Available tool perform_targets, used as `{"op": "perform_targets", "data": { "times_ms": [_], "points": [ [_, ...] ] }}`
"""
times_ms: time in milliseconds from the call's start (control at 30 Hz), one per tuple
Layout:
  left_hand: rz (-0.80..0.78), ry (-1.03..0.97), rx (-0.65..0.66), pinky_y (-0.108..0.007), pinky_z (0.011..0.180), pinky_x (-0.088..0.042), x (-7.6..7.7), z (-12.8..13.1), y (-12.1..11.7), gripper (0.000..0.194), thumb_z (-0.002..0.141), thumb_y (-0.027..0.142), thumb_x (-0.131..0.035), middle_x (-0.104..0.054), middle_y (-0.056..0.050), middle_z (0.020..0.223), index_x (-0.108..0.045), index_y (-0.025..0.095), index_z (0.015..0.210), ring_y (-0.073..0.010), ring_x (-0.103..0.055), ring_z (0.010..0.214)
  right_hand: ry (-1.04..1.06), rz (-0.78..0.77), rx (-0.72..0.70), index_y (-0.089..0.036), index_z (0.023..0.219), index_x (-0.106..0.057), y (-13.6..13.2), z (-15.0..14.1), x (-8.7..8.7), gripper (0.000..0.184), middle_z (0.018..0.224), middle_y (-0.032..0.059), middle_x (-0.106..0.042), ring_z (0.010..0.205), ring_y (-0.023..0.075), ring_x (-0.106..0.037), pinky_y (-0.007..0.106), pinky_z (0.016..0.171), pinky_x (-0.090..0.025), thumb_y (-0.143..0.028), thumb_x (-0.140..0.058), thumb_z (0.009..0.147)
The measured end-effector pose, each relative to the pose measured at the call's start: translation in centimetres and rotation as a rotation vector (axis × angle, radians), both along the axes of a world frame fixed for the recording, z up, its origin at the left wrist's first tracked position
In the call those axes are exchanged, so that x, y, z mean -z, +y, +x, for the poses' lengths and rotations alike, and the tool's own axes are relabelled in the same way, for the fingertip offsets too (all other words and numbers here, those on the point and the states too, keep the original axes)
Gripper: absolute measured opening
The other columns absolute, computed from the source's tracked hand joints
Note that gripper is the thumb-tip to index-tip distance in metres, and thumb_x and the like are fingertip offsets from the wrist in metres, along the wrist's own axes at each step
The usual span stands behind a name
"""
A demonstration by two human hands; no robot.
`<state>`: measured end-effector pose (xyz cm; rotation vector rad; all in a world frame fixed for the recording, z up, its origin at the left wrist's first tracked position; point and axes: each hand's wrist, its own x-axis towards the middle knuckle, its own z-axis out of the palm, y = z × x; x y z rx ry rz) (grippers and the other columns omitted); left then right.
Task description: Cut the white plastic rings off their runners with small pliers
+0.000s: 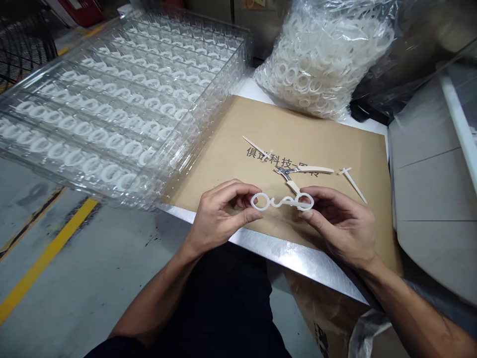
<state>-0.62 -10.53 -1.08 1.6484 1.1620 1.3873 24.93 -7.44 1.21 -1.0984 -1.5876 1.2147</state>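
My left hand and my right hand hold a white moulded plastic piece up between them, pinching its opposite ends. It has open rings joined by thin bars, much like a spectacle frame. Just beyond it, a pair of cream-handled side cutters lies open on a brown cardboard sheet. One handle reaches towards the piece. Two thin white plastic offcuts rest on the cardboard: one by the printed Chinese characters, the other to the right of the cutters.
A clear plastic tray holding rows of white rings sits left of the cardboard. Behind it, a clear bag bulges with white rings. The steel table edge runs below my hands. A painted concrete floor lies below left.
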Motion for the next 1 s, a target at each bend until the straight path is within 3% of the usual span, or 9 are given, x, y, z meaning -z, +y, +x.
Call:
{"op": "perform_targets", "data": {
  "times_ms": [167, 300, 433, 533, 633, 767, 867, 1000],
  "points": [
    [0.009, -0.002, 0.013, -0.026, 0.070, -0.055, 0.0, -0.1, 0.0, 0.030, 0.083, 0.028, -0.088, -0.074, -0.006, 0.092, -0.078, 0.020, 0.110, -0.0151, -0.067, 0.078, -0.007, -0.010, -0.004, -0.029, 0.116, -0.080, 0.0, 0.1, 0.1, 0.029, 0.095, 0.0009, -0.078, 0.083, 0.0147, -0.072, 0.026, 0.080, -0.063, -0.016, -0.082, 0.089],
    [-0.021, -0.047, 0.131, -0.026, 0.073, -0.055, -0.2, -0.5, 0.0, 0.028, 0.089, 0.038, -0.083, -0.077, -0.008, 0.097, -0.078, 0.018, 0.108, -0.0162, -0.068, 0.083, 0.019, -0.059, -0.051, -0.026, 0.116, -0.079, 0.3, 0.3, 0.1, 0.028, 0.096, 0.0034, -0.078, 0.084, 0.0180, -0.073, 0.031, 0.079, -0.063, -0.021, -0.084, 0.089],
    [-0.333, -0.313, 0.310, -0.025, 0.072, -0.057, -0.7, -1.0, 0.3, 0.030, 0.106, 0.039, -0.059, -0.078, -0.010, 0.097, -0.076, 0.016, 0.116, -0.0152, -0.072, 0.080, 0.041, -0.083, -0.156, -0.023, 0.113, -0.080, 0.7, 0.3, -0.2, 0.025, 0.092, 0.0048, -0.077, 0.081, 0.0191, -0.072, 0.031, 0.074, -0.061, -0.025, -0.084, 0.089],
    [-0.619, -0.514, 0.503, -0.023, 0.065, -0.056, -1.1, -1.0, 0.6, 0.031, 0.104, 0.039, -0.063, -0.080, -0.011, 0.094, -0.071, 0.015, 0.122, -0.0145, -0.073, 0.071, 0.056, -0.067, -0.291, -0.021, 0.114, -0.080, 1.2, 0.1, -0.4, 0.023, 0.095, 0.0064, -0.078, 0.083, 0.0191, -0.071, 0.030, 0.074, -0.059, -0.026, -0.081, 0.092],
    [-0.716, -0.643, 0.620, -0.020, 0.060, -0.053, -1.5, -0.3, 0.7, 0.039, 0.099, 0.037, -0.072, -0.080, -0.010, 0.089, -0.063, 0.016, 0.131, -0.0129, -0.071, 0.064, 0.082, -0.059, -0.395, -0.022, 0.117, -0.080, 1.5, -0.1, -0.5, 0.023, 0.103, 0.0071, -0.076, 0.087, 0.0186, -0.069, 0.031, 0.077, -0.057, -0.026, -0.078, 0.094],
    [-0.788, -0.701, 0.666, -0.023, 0.060, -0.057, -1.5, 1.1, 0.5, 0.059, 0.091, 0.028, -0.081, -0.080, -0.012, 0.095, -0.053, 0.020, 0.142, -0.0146, -0.072, 0.065, 0.087, -0.028, -0.433, -0.024, 0.117, -0.081, 1.6, -0.3, -0.4, 0.023, 0.107, 0.0071, -0.076, 0.092, 0.0195, -0.069, 0.033, 0.082, -0.055, -0.025, -0.078, 0.095],
    [-0.815, -0.746, 0.670, -0.018, 0.055, -0.052, -1.6, 2.1, 0.3, 0.067, 0.087, 0.023, -0.084, -0.080, -0.013, 0.093, -0.050, 0.019, 0.144, -0.0117, -0.068, 0.059, 0.068, 0.017, -0.445, -0.023, 0.119, -0.082, 1.4, -0.5, -0.2, 0.023, 0.106, 0.0075, -0.078, 0.099, 0.0212, -0.071, 0.035, 0.089, -0.056, -0.024, -0.076, 0.096],
    [-0.806, -0.827, 0.536, -0.014, 0.055, -0.050, -2.2, 3.2, 0.4, 0.072, 0.082, 0.018, -0.088, -0.076, -0.005, 0.083, -0.053, 0.018, 0.144, -0.0085, -0.066, 0.060, 0.107, 0.005, -0.371, -0.024, 0.129, -0.076, 1.0, -0.5, 0.2, 0.032, 0.112, 0.0075, -0.075, 0.103, 0.0205, -0.071, 0.036, 0.092, -0.057, -0.024, -0.074, 0.097]
  ]
}}
